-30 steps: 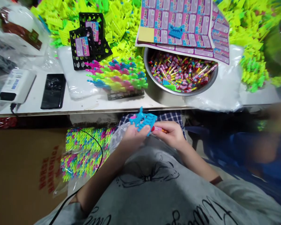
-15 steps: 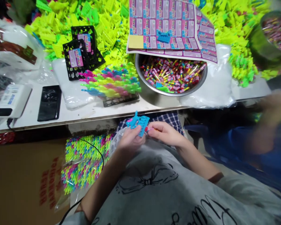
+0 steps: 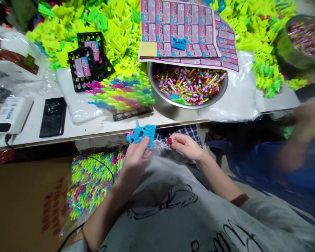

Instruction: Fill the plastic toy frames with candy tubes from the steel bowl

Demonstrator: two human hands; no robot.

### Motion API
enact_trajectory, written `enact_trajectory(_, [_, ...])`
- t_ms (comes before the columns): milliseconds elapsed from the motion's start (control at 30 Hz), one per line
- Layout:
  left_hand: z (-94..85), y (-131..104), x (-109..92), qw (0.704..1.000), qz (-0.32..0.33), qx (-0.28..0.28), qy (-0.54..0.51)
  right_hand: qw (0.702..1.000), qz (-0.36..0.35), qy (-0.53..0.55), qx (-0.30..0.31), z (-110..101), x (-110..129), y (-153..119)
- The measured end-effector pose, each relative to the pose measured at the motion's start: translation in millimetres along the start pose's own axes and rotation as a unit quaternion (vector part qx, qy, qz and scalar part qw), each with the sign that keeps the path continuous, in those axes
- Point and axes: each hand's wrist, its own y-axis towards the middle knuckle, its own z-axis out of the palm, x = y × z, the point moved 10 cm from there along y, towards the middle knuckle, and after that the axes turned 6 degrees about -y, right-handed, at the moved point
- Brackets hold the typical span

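My left hand is closed on a blue plastic toy with a comb-like toothed edge and a pink spot at one end. To its right, apart from the toy, my right hand pinches a small wrapped candy with a red end; the rest is hidden by the fingers. Both hands are over my lap, just in front of the table edge. Past them stands a metal bowl of small candy tubes. Left of the bowl, a stack of colourful plastic toys lies on a black perforated tray.
Printed label sheets cover the bowl's back rim, with a blue toy piece on them. A phone and white device lie left. Yellow-green toys heap behind. A person's blurred arm is at right.
My left hand has moved left with the blue toy. A gap now separates it from my right hand, which still pinches the candy, its red end showing more.
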Motion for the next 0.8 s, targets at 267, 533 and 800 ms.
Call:
enact_trajectory(267, [1.1,-3.5,-10.9,0.998,0.023,-0.051,0.01,0.997,-0.008,0.037,-0.069,7.1,13.8,-1.9])
enact_trajectory(533, [0.9,-2.1,-9.1,0.999,0.031,-0.011,0.025,0.996,-0.008,0.035,-0.088,21.8,20.6,-1.4])
enact_trajectory(800, [0.5,2.8,-2.6,0.997,0.029,0.044,0.05,0.989,-0.07,0.009,-0.13,21.2,28.9,-3.3])
